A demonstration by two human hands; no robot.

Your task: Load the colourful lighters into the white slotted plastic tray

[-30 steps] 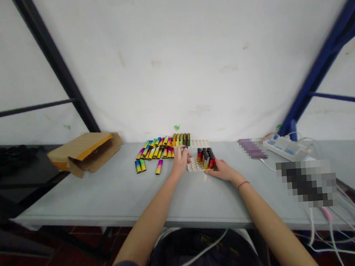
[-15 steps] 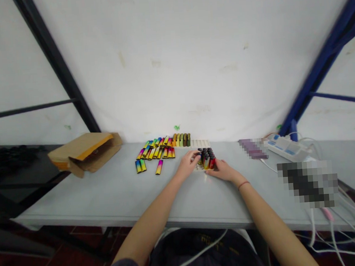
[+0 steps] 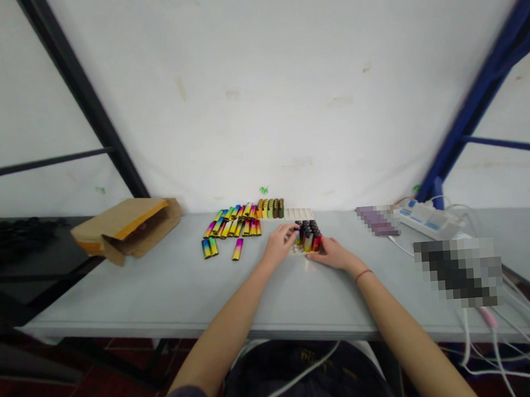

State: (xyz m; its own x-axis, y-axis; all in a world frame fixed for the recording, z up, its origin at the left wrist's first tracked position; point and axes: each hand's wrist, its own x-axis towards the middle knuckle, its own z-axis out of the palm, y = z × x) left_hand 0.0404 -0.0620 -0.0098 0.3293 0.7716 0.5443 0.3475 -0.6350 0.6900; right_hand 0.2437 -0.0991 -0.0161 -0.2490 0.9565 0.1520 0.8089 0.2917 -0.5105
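Several black-topped lighters (image 3: 309, 239) with coloured bodies stand upright in a white slotted tray (image 3: 296, 252) on the table. My left hand (image 3: 279, 243) is at the left of this group, its thumb and fingertips closed on a lighter (image 3: 298, 235) with a dark top; the fingers partly hide it. At the tray's right front corner, my right hand (image 3: 335, 254) grips the tray, its thumb along the front edge and its fingers beside a red lighter (image 3: 317, 242). Shiny rainbow-coloured lighter cases (image 3: 233, 227) lie in rows to the left.
Behind the lighters, a second white tray (image 3: 300, 214) holds several upright yellow, green and brown pieces (image 3: 271, 209). An open cardboard box (image 3: 126, 223) lies at left. On the right are a blurred-out phone (image 3: 379, 221), a power strip (image 3: 425, 220) and white cables (image 3: 498, 351).
The camera view has shifted very slightly. Both hands stay in place; the left fingertips remain at the lighter on the group's left side.
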